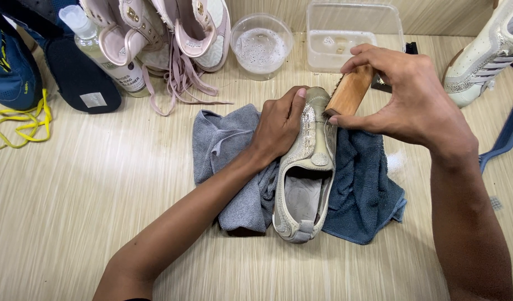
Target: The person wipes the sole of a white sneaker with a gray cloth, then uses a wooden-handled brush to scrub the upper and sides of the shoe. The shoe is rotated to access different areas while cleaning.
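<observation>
A beige laceless shoe [305, 184] lies on its side on a grey cloth [228, 150] and a darker blue towel [362, 189], toe pointing away from me. My left hand [279, 125] grips the shoe's toe end, thumb across the top. My right hand [404, 92] holds a wooden-backed brush [350, 91] with its bristles pressed against the toe of the shoe.
At the back stand a round bowl [262, 44] of foamy water and a clear rectangular tub [354, 33]. A pair of pink-white sneakers [173, 30] with loose laces, a cleaner bottle [103, 53], blue shoes [11, 67] with yellow laces [19, 120], a dark insole [81, 78] and a white sneaker [485, 56] surround the spot.
</observation>
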